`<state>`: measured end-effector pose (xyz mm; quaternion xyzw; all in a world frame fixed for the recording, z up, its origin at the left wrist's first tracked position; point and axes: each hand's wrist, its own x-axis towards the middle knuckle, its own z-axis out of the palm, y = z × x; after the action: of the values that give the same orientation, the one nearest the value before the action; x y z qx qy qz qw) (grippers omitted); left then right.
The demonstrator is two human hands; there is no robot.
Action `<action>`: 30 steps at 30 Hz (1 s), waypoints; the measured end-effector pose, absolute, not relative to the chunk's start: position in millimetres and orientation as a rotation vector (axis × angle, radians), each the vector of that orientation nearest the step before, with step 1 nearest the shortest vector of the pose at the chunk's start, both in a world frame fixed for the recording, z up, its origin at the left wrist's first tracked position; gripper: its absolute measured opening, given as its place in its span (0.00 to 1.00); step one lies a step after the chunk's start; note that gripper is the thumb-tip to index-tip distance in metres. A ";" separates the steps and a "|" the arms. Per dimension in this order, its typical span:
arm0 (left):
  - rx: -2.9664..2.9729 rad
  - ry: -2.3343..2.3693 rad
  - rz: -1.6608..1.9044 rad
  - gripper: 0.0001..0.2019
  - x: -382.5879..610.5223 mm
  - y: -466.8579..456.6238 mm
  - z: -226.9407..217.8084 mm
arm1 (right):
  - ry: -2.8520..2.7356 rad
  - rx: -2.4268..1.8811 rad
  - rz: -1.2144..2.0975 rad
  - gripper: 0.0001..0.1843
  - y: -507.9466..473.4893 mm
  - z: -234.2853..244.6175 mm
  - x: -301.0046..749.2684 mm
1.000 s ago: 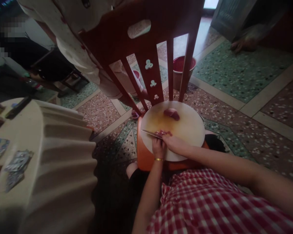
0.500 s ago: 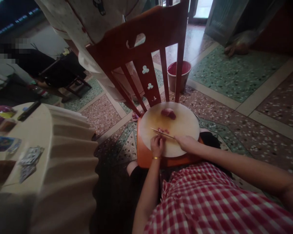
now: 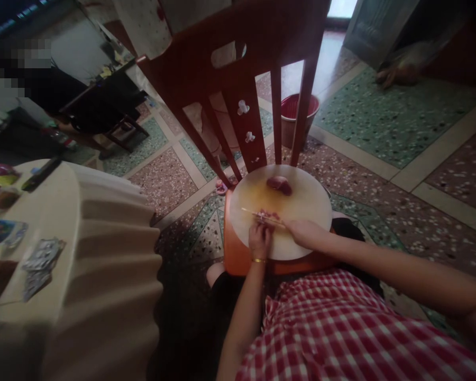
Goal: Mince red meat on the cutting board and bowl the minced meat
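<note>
My right hand [image 3: 304, 233] is closed around the handle of a knife [image 3: 276, 220], whose thin blade points left across a round white cutting board [image 3: 305, 196]. Just in front of the blade my left hand [image 3: 261, 239] has its fingers curled down on a piece of meat, mostly hidden beneath the fingertips. Small cut bits of red meat [image 3: 272, 214] lie along the far side of the blade. A larger dark red lump of meat [image 3: 280, 184] rests toward the back of the board, apart from both hands.
The board sits on the seat of a wooden chair [image 3: 238, 259], its slatted back rising behind. A bucket [image 3: 289, 129] stands on the floor beyond. At left, a cloth-covered table [image 3: 69, 211] holds foil packs [image 3: 42, 264]. A person [image 3: 61, 87] sits farther back.
The view has shifted slightly, so the board appears a little farther right. The knife's blade has tilted slightly. Both hands keep their holds, and a person behind the chair shows less.
</note>
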<state>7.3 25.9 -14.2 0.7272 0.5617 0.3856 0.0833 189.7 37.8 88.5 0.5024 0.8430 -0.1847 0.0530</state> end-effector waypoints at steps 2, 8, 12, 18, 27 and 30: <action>2.186 1.686 1.133 0.09 7.5 25.6 -13.6 | 2.576 1.472 -0.566 0.26 34.8 78.1 186.2; 2.208 1.687 1.103 0.08 7.5 26.5 -14.1 | 2.680 1.524 -0.561 0.25 50.3 66.1 149.2; 2.208 1.706 1.115 0.08 7.4 26.7 -14.8 | 2.700 1.508 -0.580 0.26 54.8 70.1 149.1; 2.139 1.680 1.158 0.10 7.8 23.5 -10.8 | 2.431 1.623 -0.661 0.20 31.2 81.2 194.8; 2.172 1.691 1.124 0.12 6.2 23.9 -11.1 | 2.531 1.556 -0.585 0.21 6.7 88.2 183.5; 2.187 1.688 1.066 0.14 5.6 25.7 -12.8 | 2.536 1.545 -0.619 0.21 17.5 86.1 171.3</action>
<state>5.6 25.7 -12.8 0.7355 0.5679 0.3584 0.0901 171.3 17.5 86.1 0.5085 0.8349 -0.2037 0.0542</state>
